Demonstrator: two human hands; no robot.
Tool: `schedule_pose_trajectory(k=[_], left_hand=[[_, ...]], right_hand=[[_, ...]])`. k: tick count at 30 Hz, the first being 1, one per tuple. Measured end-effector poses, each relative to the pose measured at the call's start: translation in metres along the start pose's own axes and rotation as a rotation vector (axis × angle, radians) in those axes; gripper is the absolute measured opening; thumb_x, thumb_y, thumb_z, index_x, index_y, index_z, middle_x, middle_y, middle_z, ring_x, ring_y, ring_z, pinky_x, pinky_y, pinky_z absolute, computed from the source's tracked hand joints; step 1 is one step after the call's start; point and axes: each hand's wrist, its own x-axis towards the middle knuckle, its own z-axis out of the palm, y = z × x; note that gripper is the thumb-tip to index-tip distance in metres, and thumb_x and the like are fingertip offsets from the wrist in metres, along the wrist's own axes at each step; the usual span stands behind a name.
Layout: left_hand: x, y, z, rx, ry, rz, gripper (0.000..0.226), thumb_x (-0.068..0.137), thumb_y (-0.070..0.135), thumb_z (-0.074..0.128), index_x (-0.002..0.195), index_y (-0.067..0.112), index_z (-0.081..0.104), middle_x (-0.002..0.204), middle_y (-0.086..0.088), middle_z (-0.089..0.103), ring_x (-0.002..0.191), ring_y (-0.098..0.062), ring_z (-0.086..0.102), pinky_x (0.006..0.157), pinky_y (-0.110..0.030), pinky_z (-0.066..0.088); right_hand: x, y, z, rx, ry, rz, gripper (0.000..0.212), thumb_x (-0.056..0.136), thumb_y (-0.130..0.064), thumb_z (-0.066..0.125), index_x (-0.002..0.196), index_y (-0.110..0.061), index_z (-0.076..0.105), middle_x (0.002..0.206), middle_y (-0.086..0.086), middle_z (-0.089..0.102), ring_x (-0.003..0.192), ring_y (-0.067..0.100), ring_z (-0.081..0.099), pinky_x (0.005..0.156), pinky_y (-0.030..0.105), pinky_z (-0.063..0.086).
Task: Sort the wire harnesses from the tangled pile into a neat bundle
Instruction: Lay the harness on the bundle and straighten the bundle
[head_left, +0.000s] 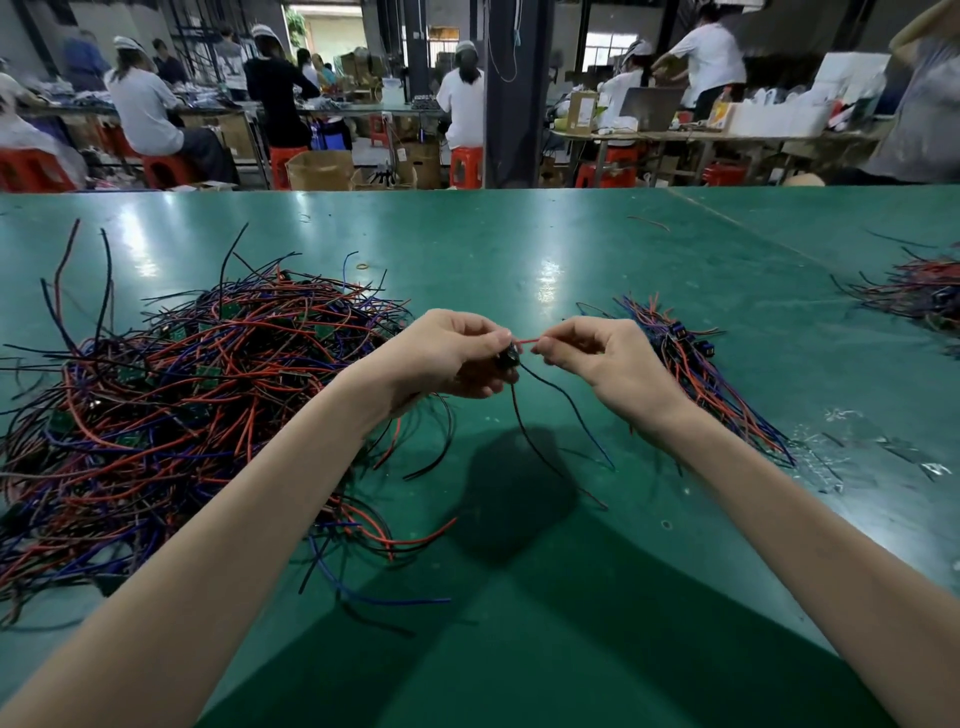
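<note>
A big tangled pile of red, blue and black wire harnesses (171, 395) with small green boards covers the left of the green table (519, 249). My left hand (447, 353) grips the black connector of one wire harness (540, 410), whose black and blue wires hang down to the table. My right hand (602, 358) pinches that harness's red wire, stretched short between both hands. Behind my right hand lies a straighter bundle of harnesses (691, 364), fanned toward the near right.
Another heap of wires (919, 296) lies at the far right edge. A rubber band (362, 266) rests behind the pile. Clear plastic scraps (852, 447) lie at the right. Beyond the table's far edge, several people sit on red stools at other benches.
</note>
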Motion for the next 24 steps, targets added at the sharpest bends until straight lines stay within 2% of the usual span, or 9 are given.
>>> schedule_pose_trajectory(k=[2,4,6,11,13,15,18,21,24], left_hand=[[-0.002,-0.003,0.001,0.130,-0.092,-0.003,0.014,0.094,0.017,0.055,0.088,0.008,0.064,0.071,-0.004,0.071,0.054,-0.007,0.061,0.049,-0.013,0.045],[-0.004,-0.007,0.004,0.220,-0.158,-0.019,0.014,0.093,0.018,0.057,0.087,0.009,0.065,0.073,-0.003,0.072,0.054,-0.006,0.060,0.048,-0.013,0.041],[-0.003,-0.011,0.009,0.248,-0.187,-0.041,0.013,0.093,0.018,0.058,0.085,0.009,0.065,0.074,-0.002,0.072,0.054,-0.005,0.058,0.048,-0.013,0.042],[-0.001,-0.023,0.013,0.153,-0.188,-0.106,0.010,0.090,0.013,0.062,0.081,0.009,0.065,0.076,0.000,0.070,0.054,-0.006,0.056,0.052,-0.014,0.047],[0.000,-0.025,0.013,0.088,-0.187,-0.155,0.011,0.090,0.012,0.062,0.078,0.012,0.064,0.079,-0.001,0.068,0.053,-0.004,0.057,0.050,-0.013,0.046],[0.002,-0.026,0.014,0.005,-0.161,-0.179,0.015,0.089,0.010,0.063,0.075,0.015,0.059,0.079,-0.003,0.065,0.052,-0.004,0.056,0.049,-0.014,0.046],[0.003,-0.023,0.012,-0.125,-0.142,-0.176,0.011,0.089,0.010,0.061,0.080,0.015,0.058,0.070,0.004,0.067,0.050,-0.003,0.055,0.048,-0.013,0.045],[0.005,-0.019,0.007,-0.273,-0.113,-0.178,0.010,0.091,0.005,0.055,0.089,0.014,0.058,0.065,0.000,0.066,0.045,-0.005,0.051,0.045,-0.011,0.043],[0.006,-0.020,0.005,-0.317,-0.103,-0.180,0.013,0.091,0.001,0.051,0.088,0.012,0.057,0.060,-0.001,0.062,0.047,-0.006,0.049,0.046,-0.011,0.044]], right_hand=[[0.001,0.003,-0.006,-0.201,0.003,-0.079,0.002,0.083,-0.015,0.071,0.085,-0.016,0.071,0.082,0.004,0.067,0.076,0.012,0.054,0.075,0.018,0.042],[0.001,0.006,-0.008,-0.369,0.003,-0.134,0.004,0.081,-0.021,0.073,0.084,-0.020,0.073,0.086,0.000,0.066,0.086,0.015,0.054,0.087,0.032,0.043],[-0.001,0.007,-0.006,-0.491,0.027,-0.198,0.006,0.079,-0.029,0.074,0.083,-0.025,0.074,0.085,-0.008,0.063,0.092,0.016,0.050,0.092,0.044,0.037],[-0.006,0.012,0.002,-0.730,0.151,-0.346,0.017,0.077,-0.045,0.070,0.085,-0.030,0.073,0.096,-0.012,0.063,0.106,0.018,0.048,0.101,0.044,0.017],[-0.008,0.014,0.005,-0.823,0.180,-0.382,0.020,0.077,-0.044,0.070,0.091,-0.030,0.073,0.103,-0.008,0.063,0.113,0.023,0.048,0.107,0.051,0.012],[-0.009,0.016,0.009,-0.857,0.240,-0.406,0.023,0.078,-0.041,0.070,0.097,-0.027,0.071,0.107,-0.004,0.062,0.115,0.025,0.048,0.106,0.051,0.013],[-0.010,0.012,0.015,-0.671,0.352,-0.382,0.020,0.082,-0.031,0.070,0.095,-0.017,0.066,0.099,0.003,0.057,0.099,0.021,0.048,0.091,0.037,0.029],[-0.013,0.004,0.025,-0.255,0.226,-0.223,0.018,0.084,-0.023,0.070,0.089,-0.012,0.057,0.084,0.006,0.054,0.072,0.016,0.049,0.070,0.022,0.039],[-0.016,0.001,0.032,0.003,0.091,-0.014,0.017,0.085,-0.021,0.070,0.086,-0.013,0.055,0.076,0.008,0.061,0.066,0.018,0.056,0.062,0.028,0.049]])
